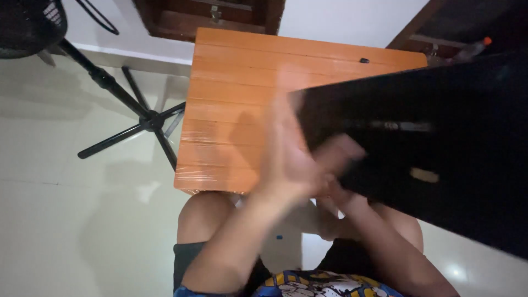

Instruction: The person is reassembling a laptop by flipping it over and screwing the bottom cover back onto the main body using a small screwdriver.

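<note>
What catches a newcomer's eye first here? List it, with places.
A big flat black object fills the right side, tilted above an orange slatted table. At its lower left edge, the blurred left hand presses against it, the right hand gripping from beneath. A black stand crosses the pale floor on the left.

The scene is seen by a single head-worn camera, pointed steeply downward from close above the person's raised hands and knees, with the orange tabletop (231,104) and pale floor (66,220) taken in beyond them.
</note>
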